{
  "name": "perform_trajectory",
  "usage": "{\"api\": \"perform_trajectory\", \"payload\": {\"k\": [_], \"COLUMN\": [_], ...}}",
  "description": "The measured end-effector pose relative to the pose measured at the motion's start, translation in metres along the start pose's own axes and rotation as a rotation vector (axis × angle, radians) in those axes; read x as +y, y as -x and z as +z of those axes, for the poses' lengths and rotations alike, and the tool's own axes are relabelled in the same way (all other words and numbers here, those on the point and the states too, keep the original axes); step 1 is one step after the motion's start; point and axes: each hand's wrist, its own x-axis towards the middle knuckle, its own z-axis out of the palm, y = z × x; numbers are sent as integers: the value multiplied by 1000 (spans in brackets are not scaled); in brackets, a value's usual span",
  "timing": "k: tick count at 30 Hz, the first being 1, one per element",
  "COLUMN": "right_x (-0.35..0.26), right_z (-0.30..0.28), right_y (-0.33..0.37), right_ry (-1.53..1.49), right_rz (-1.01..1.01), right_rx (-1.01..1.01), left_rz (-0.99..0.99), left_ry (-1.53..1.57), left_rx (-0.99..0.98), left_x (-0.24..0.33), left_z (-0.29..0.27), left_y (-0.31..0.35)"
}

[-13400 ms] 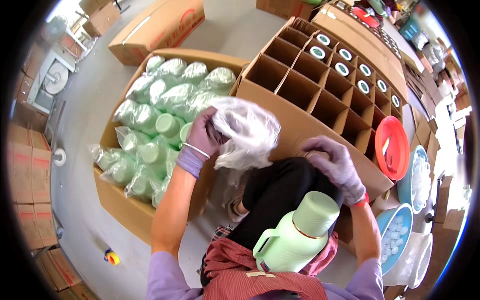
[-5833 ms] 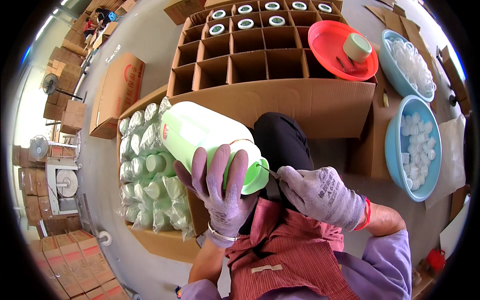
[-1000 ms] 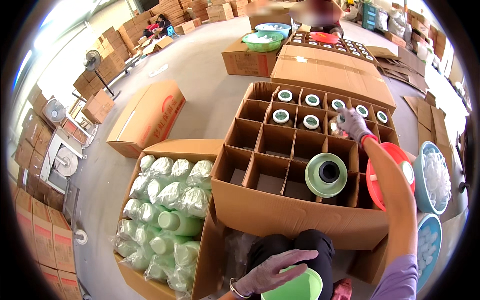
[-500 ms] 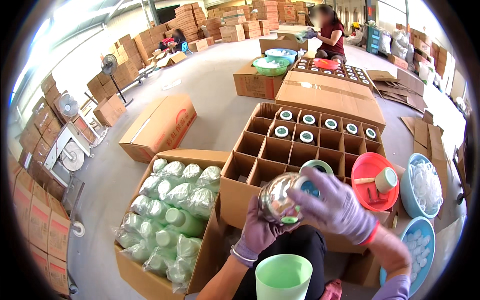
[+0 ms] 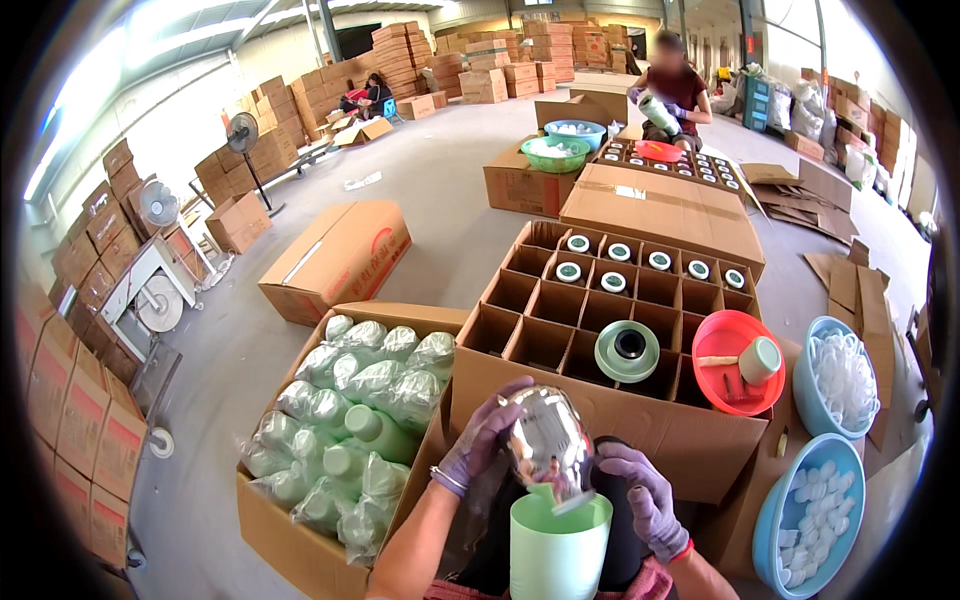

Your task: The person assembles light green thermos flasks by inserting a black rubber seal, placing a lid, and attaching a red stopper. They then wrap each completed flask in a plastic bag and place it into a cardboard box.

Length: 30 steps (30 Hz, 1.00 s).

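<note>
My left hand [image 5: 474,446], in a purple glove, grips the side of a mirror-silver flask liner [image 5: 548,440]. The liner is tilted, its lower end over the mouth of a pale green flask casing [image 5: 560,555] that stands upright between my legs. Just right of the liner is my gloved right hand [image 5: 648,500], fingers apart, holding nothing. Ahead, a divided carton [image 5: 600,395] holds several bottles with green-and-white tops in its far cells. A round pale green part with a dark centre [image 5: 604,358] lies across its near cells.
Left stands a carton of plastic-wrapped green casings [image 5: 350,400]. At right are a red bowl [image 5: 712,372] with a green cup and tools, and blue basins of white parts [image 5: 800,322] [image 5: 765,520]. A co-worker [image 5: 672,95] sits beyond a closed carton [image 5: 665,210].
The liner has moved down toward the casing and tipped over. My right hand has come off it and dropped lower. The co-worker now holds a green flask differently; the view has shifted slightly.
</note>
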Motion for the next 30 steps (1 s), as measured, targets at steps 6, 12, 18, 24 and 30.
{"api": "perform_trajectory", "payload": {"k": [6,12,18,24,30], "right_x": [-2,-23,-6,-40,-33], "right_z": [9,38,69,69,78], "right_y": [63,186,183,41,-16], "right_ry": [262,294,345,-228,-122], "right_rz": [96,134,-19,51,-139], "right_rx": [50,-108,-293,-435,-359], "left_rz": [-93,-72,-454,60,26], "left_ry": [-671,-865,-364,-1205,-813], "left_rx": [-421,-461,109,126,266], "left_x": [11,29,4,-62,-77], "left_z": [6,-22,-59,-107,-87], "left_y": [33,116,224,264,232]}}
